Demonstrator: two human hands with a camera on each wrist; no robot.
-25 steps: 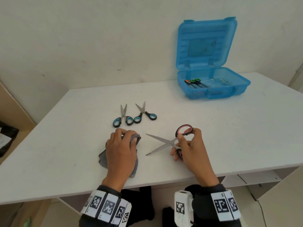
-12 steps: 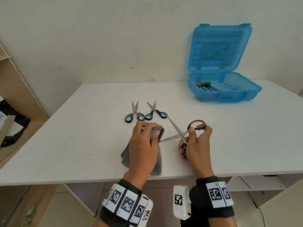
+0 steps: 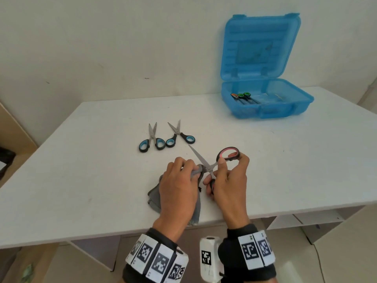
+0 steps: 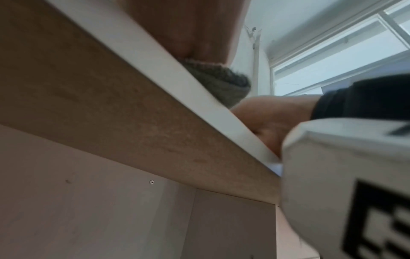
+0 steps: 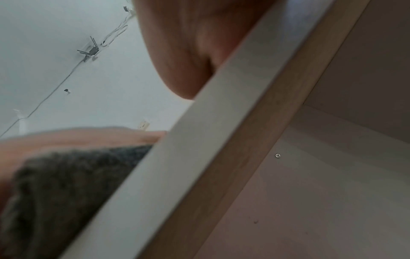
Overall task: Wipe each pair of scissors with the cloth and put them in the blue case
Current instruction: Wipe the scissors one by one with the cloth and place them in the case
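Fingers of the left hand (image 3: 179, 188) curl round a fold of the grey cloth (image 3: 155, 198), pinching it onto one blade of the red-handled scissors (image 3: 212, 164) at the lower centre of the frame. Thumb and fingers of the right hand (image 3: 230, 180) grip those scissors by the handles, blades spread, one tip pointing toward the upper left. Part of the cloth trails on the white table (image 3: 285, 170) under the left palm. Two blue-handled scissors (image 3: 152, 139) (image 3: 179, 135) lie side by side just above the hands. At upper right the blue case (image 3: 265, 107) stands open with scissors (image 3: 242, 98) inside. Both wrist views show only the table edge, cloth (image 4: 221, 82) and blurred skin.
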